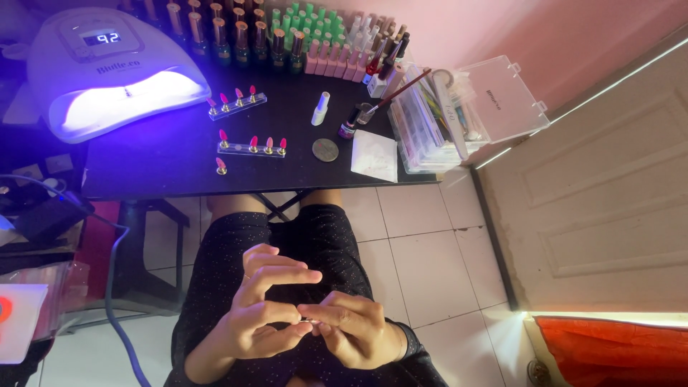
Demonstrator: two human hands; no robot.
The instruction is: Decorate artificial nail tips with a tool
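Left hand point(261, 315) half-curled, right hand point(351, 330) curled; fingertips pinch a tiny dark item point(307, 320) together. Far: worktop point(158, 154), lit nail lamp point(107, 68).

Curing lamp point(107, 68) at desk point(165, 161) far-left corner, bottle rows point(287, 36) along far edge, clear boxes point(459, 115) at right edge, nail-tip strips point(251, 145) mid-desk, hands below near edge.

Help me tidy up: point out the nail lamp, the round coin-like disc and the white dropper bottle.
nail lamp point(107, 61), head view, top of its white dome
round disc point(325, 150), head view, its centre
white dropper bottle point(320, 110), head view, its body
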